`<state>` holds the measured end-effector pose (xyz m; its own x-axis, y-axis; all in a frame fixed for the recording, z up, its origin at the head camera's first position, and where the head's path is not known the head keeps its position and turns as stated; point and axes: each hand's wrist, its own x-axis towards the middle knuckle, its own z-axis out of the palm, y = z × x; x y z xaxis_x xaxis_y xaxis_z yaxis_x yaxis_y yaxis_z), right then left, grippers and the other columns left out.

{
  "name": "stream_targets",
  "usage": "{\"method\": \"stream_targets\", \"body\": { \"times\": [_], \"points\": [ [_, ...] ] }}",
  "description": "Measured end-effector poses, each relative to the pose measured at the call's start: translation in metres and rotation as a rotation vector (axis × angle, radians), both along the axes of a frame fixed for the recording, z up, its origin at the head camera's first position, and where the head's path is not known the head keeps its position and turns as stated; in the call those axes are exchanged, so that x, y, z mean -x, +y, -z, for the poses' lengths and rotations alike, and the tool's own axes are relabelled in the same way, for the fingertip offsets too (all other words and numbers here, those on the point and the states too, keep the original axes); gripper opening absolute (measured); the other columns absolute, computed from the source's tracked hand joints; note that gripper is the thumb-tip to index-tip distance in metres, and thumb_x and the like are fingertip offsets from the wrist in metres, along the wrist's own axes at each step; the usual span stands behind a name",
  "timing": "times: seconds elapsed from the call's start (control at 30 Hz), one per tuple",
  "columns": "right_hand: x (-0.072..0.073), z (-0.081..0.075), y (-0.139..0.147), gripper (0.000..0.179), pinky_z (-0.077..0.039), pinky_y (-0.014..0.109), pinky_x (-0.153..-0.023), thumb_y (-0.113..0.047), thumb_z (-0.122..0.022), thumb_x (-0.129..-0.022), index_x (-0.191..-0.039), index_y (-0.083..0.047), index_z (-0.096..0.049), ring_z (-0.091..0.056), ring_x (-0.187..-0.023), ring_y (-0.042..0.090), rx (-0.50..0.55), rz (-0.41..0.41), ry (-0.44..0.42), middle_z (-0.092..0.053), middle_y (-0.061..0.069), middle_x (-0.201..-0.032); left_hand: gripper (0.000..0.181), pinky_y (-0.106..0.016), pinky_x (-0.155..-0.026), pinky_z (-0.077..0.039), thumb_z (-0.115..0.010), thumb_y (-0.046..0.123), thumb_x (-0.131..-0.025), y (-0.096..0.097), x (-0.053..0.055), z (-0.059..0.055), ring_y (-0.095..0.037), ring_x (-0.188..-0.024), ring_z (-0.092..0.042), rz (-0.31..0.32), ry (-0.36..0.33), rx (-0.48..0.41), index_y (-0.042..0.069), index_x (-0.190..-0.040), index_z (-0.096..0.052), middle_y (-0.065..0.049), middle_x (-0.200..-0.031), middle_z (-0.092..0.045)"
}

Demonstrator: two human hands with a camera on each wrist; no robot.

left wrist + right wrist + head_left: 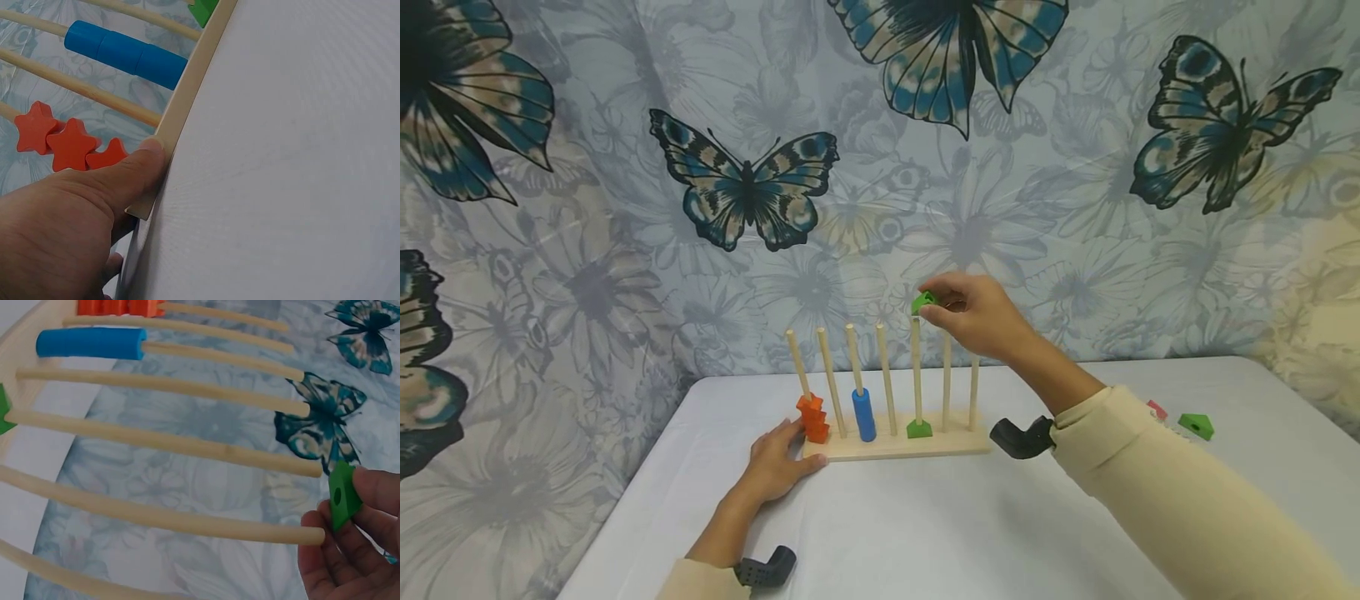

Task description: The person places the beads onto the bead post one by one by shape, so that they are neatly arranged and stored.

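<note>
My right hand [976, 315] pinches a green triangular block [342, 501] with a hole through it. The block hovers at the tip of a wooden peg [916, 367], which carries another green triangular block [919, 429] at its foot. My left hand [772, 468] grips the left end of the wooden peg stand [902, 450], thumb [140, 164] on the front edge. Orange-red star blocks [814, 419] are stacked on the leftmost peg beside that hand. Blue cylinders [125, 53] fill the lower part of the third peg.
To the right, near my sleeve, a loose green block [1197, 426] and a pink-red piece [1157, 409] lie on the white table [925, 525]. A butterfly-patterned cloth [880, 208] hangs close behind the stand. Bare upright pegs [886, 379] stand between and beside the filled ones.
</note>
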<state>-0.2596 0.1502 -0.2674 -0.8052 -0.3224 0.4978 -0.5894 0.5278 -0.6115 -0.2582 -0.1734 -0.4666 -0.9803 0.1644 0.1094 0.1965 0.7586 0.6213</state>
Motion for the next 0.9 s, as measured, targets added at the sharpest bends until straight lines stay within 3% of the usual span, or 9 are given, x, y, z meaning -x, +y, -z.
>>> {"method": "stream_targets", "body": {
  "times": [0.27, 0.4, 0.57, 0.77, 0.9],
  "points": [
    [0.001, 0.006, -0.01, 0.033, -0.052, 0.039, -0.079, -0.01, -0.066, -0.093, -0.124, 0.0, -0.062, -0.063, -0.093, 0.023, -0.02, -0.009, -0.073, -0.067, 0.008, -0.103, 0.077, -0.053, -0.111, -0.008, -0.08, 0.032, -0.08, 0.0, 0.001, 0.001, -0.036, -0.139, -0.026, -0.009, -0.013, -0.003, 0.0, -0.141, -0.046, -0.019, -0.141, -0.047],
    [0.002, 0.013, -0.011, 0.033, -0.052, 0.037, -0.072, -0.011, -0.066, -0.092, -0.124, -0.001, -0.063, -0.063, -0.088, 0.021, -0.008, -0.011, -0.088, -0.067, 0.006, -0.098, 0.077, -0.054, -0.111, -0.008, -0.08, 0.032, -0.079, 0.001, 0.001, 0.001, -0.037, -0.139, -0.026, -0.012, -0.017, -0.007, 0.0, -0.141, -0.046, -0.019, -0.141, -0.047],
    [0.002, 0.026, -0.013, 0.033, -0.05, 0.036, -0.07, -0.013, -0.068, -0.092, -0.123, -0.002, -0.064, -0.061, -0.089, 0.019, 0.031, -0.009, -0.098, -0.067, 0.004, -0.102, 0.077, -0.054, -0.111, -0.008, -0.08, 0.032, -0.079, 0.0, 0.001, 0.002, -0.037, -0.139, -0.026, -0.011, -0.011, -0.01, 0.0, -0.141, -0.047, -0.018, -0.141, -0.048],
    [0.003, 0.047, -0.017, 0.033, -0.052, 0.039, -0.076, -0.011, -0.07, -0.09, -0.122, -0.005, -0.064, -0.062, -0.092, 0.021, 0.199, 0.002, -0.119, -0.066, 0.006, -0.105, 0.077, -0.054, -0.111, -0.009, -0.08, 0.033, -0.08, -0.001, 0.002, 0.001, -0.037, -0.138, -0.028, 0.017, 0.021, -0.005, -0.002, -0.14, -0.047, -0.018, -0.139, -0.05],
    [0.003, 0.059, -0.018, 0.043, -0.053, 0.04, -0.081, -0.011, -0.071, -0.089, -0.129, -0.007, -0.058, -0.062, -0.097, 0.024, 0.321, -0.012, -0.134, -0.064, 0.01, -0.11, 0.077, -0.054, -0.11, -0.01, -0.08, 0.033, -0.08, -0.002, 0.001, 0.0, -0.039, -0.137, -0.029, 0.033, 0.039, -0.01, -0.003, -0.139, -0.047, -0.019, -0.137, -0.051]
  ]
}}
